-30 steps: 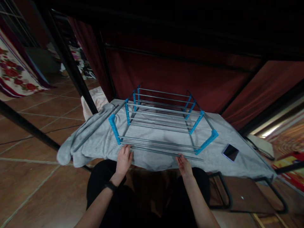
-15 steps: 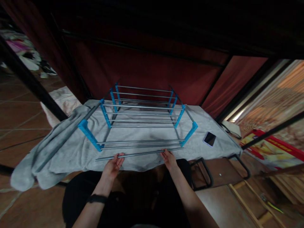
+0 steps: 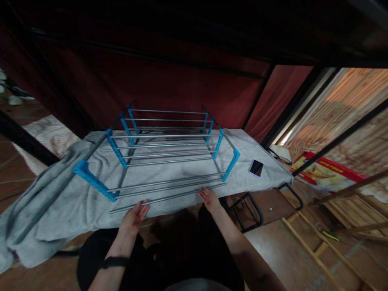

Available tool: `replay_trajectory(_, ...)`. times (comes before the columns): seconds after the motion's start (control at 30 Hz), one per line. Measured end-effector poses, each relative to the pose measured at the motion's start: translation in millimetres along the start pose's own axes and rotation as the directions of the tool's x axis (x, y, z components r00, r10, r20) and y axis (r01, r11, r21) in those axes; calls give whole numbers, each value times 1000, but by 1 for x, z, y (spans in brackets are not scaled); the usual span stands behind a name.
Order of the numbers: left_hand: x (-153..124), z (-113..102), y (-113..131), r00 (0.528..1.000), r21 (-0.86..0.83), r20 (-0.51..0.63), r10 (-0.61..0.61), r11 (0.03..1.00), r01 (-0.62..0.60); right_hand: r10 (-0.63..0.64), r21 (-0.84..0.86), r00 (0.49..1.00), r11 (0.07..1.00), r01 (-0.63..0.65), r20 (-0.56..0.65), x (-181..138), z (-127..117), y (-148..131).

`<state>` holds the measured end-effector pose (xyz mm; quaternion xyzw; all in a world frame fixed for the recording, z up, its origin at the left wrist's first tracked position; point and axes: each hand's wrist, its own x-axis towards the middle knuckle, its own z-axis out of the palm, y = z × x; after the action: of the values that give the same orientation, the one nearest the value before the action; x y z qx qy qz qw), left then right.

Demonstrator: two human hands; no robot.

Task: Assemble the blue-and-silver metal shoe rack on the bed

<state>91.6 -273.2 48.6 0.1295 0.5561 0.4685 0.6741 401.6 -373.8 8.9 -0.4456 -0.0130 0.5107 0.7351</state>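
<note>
A thin grey metal rod (image 3: 172, 197) lies slantwise across both my hands, in front of a rack and close to the near edge of the cloth. My left hand (image 3: 133, 217) has its fingers closed round the rod towards its left end. Further right, my right hand (image 3: 209, 199) pinches the same rod near its other end. Beyond them rests the rack (image 3: 93, 181), built of blue plastic side pieces joined by several grey metal tubes. Its nearest crossbars (image 3: 169, 182) run just behind the held rod, and I cannot tell whether they touch.
Under the rack spreads a grey cloth (image 3: 72, 206). A phone (image 3: 256, 168) lies on it to the right. A black-framed stool (image 3: 269, 208), a wooden frame (image 3: 315, 250) and a red and yellow box (image 3: 327, 171) stand at the right. Dark red panels (image 3: 169, 85) rise behind.
The view has swung to the right, so the rack and cloth appear further left. Both hands still hold the rod, which looks a little more slanted.
</note>
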Motion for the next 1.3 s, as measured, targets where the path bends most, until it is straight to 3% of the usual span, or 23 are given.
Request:
replay_trajectory(0.27,-1,-3,0,1000,-42,6,-7,999,8,4,-16,1000,1000,-3,28,3,-5,2)
replay_trajectory(0.7,-13,-1,-4,996,-140,-87,28,989,-40,9,-33,999,999,-8,50,-4,-4,3)
replay_trajectory(1.3,-10,7,-13,1000,-214,27,15,977,-9,29,-42,999,999,-27,45,-7,-5,3)
